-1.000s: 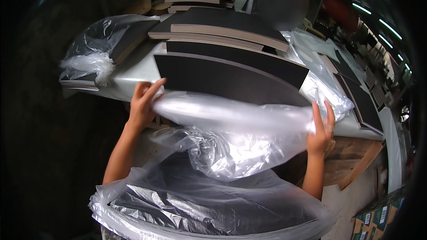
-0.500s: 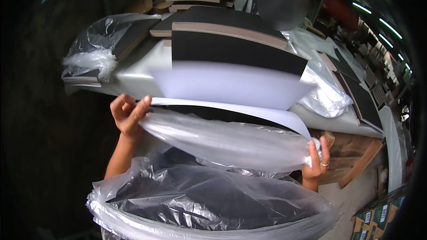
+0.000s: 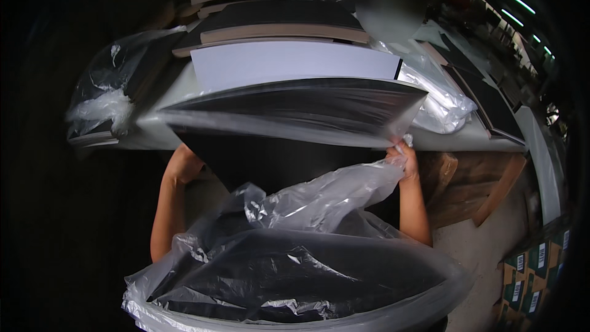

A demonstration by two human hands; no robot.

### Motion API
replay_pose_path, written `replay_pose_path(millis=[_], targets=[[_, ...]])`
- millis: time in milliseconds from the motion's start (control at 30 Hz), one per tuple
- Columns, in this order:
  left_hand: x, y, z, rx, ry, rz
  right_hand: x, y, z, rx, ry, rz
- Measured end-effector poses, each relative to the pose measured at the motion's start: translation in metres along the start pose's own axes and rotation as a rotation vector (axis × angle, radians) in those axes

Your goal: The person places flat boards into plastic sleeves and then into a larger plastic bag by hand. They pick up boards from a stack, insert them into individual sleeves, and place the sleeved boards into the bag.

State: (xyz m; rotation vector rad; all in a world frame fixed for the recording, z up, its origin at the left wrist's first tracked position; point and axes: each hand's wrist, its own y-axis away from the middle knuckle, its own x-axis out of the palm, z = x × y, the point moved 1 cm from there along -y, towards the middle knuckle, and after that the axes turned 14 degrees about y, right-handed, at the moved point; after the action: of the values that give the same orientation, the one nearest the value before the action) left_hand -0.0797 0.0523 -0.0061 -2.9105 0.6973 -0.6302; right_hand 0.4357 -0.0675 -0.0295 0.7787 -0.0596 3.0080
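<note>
A black sheet is held up in front of me, with clear plastic film bowed across its far part. My right hand is closed on the bunched edge of a clear plastic bag at the sheet's right side. At the left side my left hand is curled against the sheet's edge, its fingertips partly hidden behind it. Close to my body lies another clear plastic bag with dark sheet material showing through. Beyond my hands, a white sheet lies against the stack of black boards.
The boards rest on a pale covered table. Wrapped boards sit at its left, crumpled plastic and more black boards at its right. A wooden pallet is below; printed cartons stand lower right.
The white sheet has settled onto the black boards. Both hands have shifted; the right has moved up and left. The held plastic has opened out and moved away from me, exposing the black sheet.
</note>
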Motion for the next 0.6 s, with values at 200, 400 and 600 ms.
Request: replay_pose_path(millis=[200,400,600], targets=[[0.076,0.018,-0.071,0.424,0.236,-0.1,0.021,0.007,0.006,-0.078,-0.186,0.098],[0.154,0.037,-0.047,0.059,-0.009,-0.188,0.036,0.024,0.011,-0.094,-0.142,0.091],[0.106,-0.032,-0.077,0.159,0.742,0.262,0.045,0.016,0.022,-0.074,-0.151,0.139]])
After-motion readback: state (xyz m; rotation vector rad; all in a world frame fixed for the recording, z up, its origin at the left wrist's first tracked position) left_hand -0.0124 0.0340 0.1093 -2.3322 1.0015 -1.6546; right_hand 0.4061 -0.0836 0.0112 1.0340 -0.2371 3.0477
